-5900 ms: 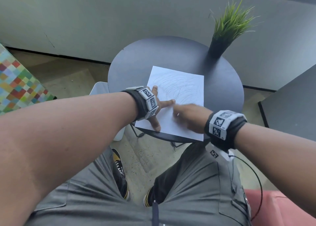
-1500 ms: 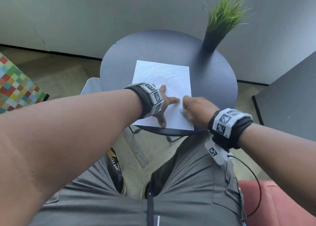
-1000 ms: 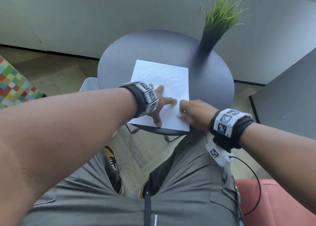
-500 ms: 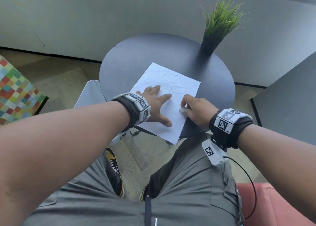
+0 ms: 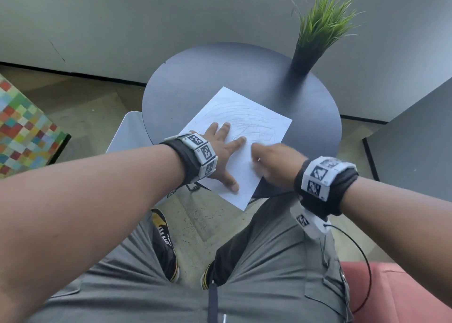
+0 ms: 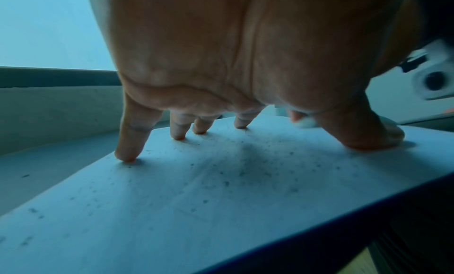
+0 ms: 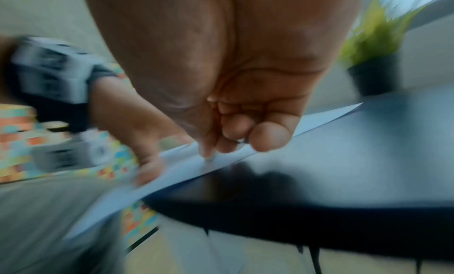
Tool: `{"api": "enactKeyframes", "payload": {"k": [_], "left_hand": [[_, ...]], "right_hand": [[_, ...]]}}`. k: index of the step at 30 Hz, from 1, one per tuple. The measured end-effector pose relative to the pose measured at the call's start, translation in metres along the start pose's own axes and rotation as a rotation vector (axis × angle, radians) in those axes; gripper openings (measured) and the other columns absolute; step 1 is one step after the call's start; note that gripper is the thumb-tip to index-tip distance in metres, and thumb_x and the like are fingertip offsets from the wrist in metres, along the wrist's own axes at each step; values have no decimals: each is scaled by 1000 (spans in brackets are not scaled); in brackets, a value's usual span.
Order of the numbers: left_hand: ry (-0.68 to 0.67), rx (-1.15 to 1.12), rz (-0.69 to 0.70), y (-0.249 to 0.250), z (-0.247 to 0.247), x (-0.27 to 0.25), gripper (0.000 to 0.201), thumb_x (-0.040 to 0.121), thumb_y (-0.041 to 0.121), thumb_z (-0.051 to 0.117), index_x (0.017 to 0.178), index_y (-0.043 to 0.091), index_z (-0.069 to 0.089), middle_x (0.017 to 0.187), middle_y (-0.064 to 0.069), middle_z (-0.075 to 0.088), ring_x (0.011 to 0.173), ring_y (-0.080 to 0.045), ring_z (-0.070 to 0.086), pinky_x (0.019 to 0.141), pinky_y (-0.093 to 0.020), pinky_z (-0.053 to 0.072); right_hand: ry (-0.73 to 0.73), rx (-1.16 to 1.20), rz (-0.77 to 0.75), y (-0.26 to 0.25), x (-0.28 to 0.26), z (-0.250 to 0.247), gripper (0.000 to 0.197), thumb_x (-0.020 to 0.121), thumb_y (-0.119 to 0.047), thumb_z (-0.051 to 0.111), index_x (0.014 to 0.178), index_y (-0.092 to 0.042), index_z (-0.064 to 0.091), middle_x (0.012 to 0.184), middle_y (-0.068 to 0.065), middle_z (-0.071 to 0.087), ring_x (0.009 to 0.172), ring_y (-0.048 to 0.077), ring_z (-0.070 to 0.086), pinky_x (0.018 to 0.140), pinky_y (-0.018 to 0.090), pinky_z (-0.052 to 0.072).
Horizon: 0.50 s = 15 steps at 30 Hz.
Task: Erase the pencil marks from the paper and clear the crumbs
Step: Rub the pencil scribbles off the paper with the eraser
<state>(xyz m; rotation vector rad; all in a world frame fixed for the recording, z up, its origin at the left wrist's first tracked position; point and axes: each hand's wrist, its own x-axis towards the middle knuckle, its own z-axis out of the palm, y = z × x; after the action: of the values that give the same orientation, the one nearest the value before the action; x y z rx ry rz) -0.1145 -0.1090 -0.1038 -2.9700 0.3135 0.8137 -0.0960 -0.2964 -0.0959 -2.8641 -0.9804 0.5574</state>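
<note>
A white sheet of paper (image 5: 247,127) with faint pencil scribbles lies turned at an angle on the round dark table (image 5: 220,78), its near corner overhanging the edge. My left hand (image 5: 225,151) presses it flat with spread straight fingers (image 6: 127,142). Dark eraser crumbs (image 6: 245,171) speckle the paper under that palm. My right hand (image 5: 271,161) has curled fingers pinching a small white eraser (image 7: 209,159) against the paper's right edge; it is blurred. The eraser (image 6: 305,123) also shows past my left thumb.
A potted green grass plant (image 5: 315,34) stands at the table's far right. A dark cabinet (image 5: 415,139) sits to the right, a colourful checkered seat (image 5: 22,127) to the left, a white stool (image 5: 127,134) beside the table. My knees are below the table edge.
The paper has been rotated clockwise so it lies diagonal with a corner off the table. My left hand shifted onto its left half; the right hand keeps rubbing near the right edge.
</note>
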Motion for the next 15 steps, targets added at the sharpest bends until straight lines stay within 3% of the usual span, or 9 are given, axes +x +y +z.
{"api": "enactKeyframes", "payload": {"k": [2, 3, 7, 8, 12, 15], "left_hand": [[-8, 0, -4, 0, 0, -1, 134, 49, 92, 60, 150, 45, -14, 160, -3, -22, 148, -31, -15, 109, -71, 18], [-11, 2, -7, 1, -1, -1, 134, 49, 92, 60, 150, 44, -14, 160, -4, -22, 148, -32, -15, 109, -70, 18], [-20, 18, -17, 4, -5, -4, 133, 51, 90, 61, 150, 43, -15, 160, -6, -22, 148, -35, -14, 108, -67, 21], [-18, 22, -23, 5, -5, -5, 133, 52, 90, 61, 150, 43, -15, 160, -7, -21, 148, -36, -14, 108, -66, 23], [-5, 1, -41, 6, -4, -8, 128, 54, 89, 62, 149, 47, -13, 161, -12, -18, 146, -42, -11, 108, -64, 26], [-2, 18, -62, 10, -3, -12, 126, 54, 92, 57, 149, 48, -11, 160, -15, -13, 144, -49, -2, 105, -64, 29]], "right_hand": [[-120, 11, -129, -14, -11, 8, 11, 95, -28, 45, 96, -17, 43, 87, 8, 58, 77, 28, 51, 68, 37, 47], [-132, 21, -112, -12, -11, 6, 11, 95, -28, 46, 98, -18, 45, 89, 8, 59, 80, 28, 52, 70, 37, 48], [56, 54, 255, 17, 13, -11, 19, 93, -33, 45, 101, -15, 46, 101, 14, 58, 90, 34, 56, 78, 39, 50], [63, 54, 275, 14, 14, -9, 20, 93, -32, 44, 102, -14, 45, 101, 14, 57, 88, 34, 55, 76, 39, 50], [-61, 33, 45, -18, 5, 11, 18, 96, -36, 40, 105, -20, 41, 94, 10, 57, 78, 29, 52, 65, 34, 40], [13, 63, 168, 5, 15, -5, 20, 94, -36, 46, 100, -18, 47, 98, 10, 59, 86, 31, 56, 73, 36, 47]]}}
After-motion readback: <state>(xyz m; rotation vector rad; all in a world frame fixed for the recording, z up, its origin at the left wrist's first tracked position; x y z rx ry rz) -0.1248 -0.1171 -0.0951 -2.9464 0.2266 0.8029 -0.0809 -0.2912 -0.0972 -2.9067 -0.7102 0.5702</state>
